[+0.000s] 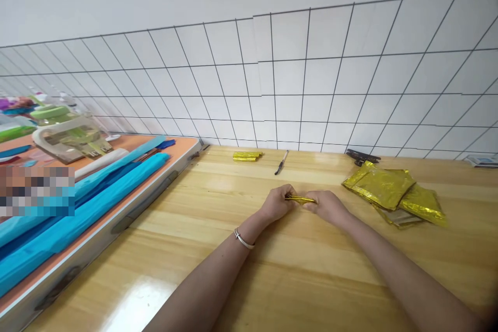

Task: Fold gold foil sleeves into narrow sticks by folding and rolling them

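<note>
Over the middle of the wooden table point(218, 202), a narrow gold foil strip point(302, 199) stretches between my two hands. My left hand point(278, 202) is closed on its left end, and a bracelet circles that wrist. At the other end, my right hand point(327, 207) pinches the strip with fingers curled. The fingers hide both ends of the foil, so I cannot tell how it is folded. Several flat gold foil packets point(383, 187) lie overlapping to the right of my right hand. Farther back, narrow gold foil pieces point(247, 156) lie side by side.
A pen point(281, 162) lies near the back edge, and a black clip point(362, 156) sits behind the packets. On the left, an orange-topped surface point(182, 148) holds blue rolled material point(97, 205) and a clear bag point(73, 137). A white gridded wall point(288, 78) stands behind.
</note>
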Demonstrator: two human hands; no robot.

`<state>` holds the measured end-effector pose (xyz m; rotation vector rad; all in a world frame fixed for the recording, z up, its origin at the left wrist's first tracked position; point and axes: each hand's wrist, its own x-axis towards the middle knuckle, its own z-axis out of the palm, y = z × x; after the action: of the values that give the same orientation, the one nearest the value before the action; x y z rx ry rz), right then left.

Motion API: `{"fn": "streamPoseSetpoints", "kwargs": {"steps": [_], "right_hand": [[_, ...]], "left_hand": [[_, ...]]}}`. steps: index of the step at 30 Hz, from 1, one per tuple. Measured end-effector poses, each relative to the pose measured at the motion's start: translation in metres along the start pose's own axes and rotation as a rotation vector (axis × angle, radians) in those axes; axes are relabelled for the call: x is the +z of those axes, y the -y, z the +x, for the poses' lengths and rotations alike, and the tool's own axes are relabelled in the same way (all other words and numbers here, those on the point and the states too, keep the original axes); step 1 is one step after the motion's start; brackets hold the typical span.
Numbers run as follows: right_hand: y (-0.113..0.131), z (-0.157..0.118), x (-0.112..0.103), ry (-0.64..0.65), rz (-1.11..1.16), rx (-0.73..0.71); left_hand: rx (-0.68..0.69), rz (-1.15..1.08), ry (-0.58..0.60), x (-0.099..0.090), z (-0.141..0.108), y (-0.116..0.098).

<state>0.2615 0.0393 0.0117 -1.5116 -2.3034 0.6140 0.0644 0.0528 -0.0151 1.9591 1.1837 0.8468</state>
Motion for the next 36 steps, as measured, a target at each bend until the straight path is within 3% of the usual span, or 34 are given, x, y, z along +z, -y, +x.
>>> {"fn": "streamPoseSetpoints", "kwargs": {"steps": [6,12,24,32,36], "right_hand": [[-0.023,-0.007,-0.007,0.002,0.170,0.002],[-0.029,-0.014,-0.004,-0.041,0.271,-0.001],[-0.025,-0.026,-0.009,-0.062,0.138,-0.014],[-0.024,-0.039,-0.007,-0.071,0.039,-0.056],[-0.027,-0.048,-0.004,-0.158,0.002,-0.099]], "left_hand": [[-0.028,0.006,0.008,-0.010,0.000,0.003],[-0.022,0.046,0.009,-0.015,-0.002,-0.001],[-0.040,0.093,0.005,-0.017,-0.003,0.006],[0.032,0.125,0.035,-0.018,-0.005,-0.003],[0.058,0.120,0.067,-0.018,-0.008,-0.004]]}}
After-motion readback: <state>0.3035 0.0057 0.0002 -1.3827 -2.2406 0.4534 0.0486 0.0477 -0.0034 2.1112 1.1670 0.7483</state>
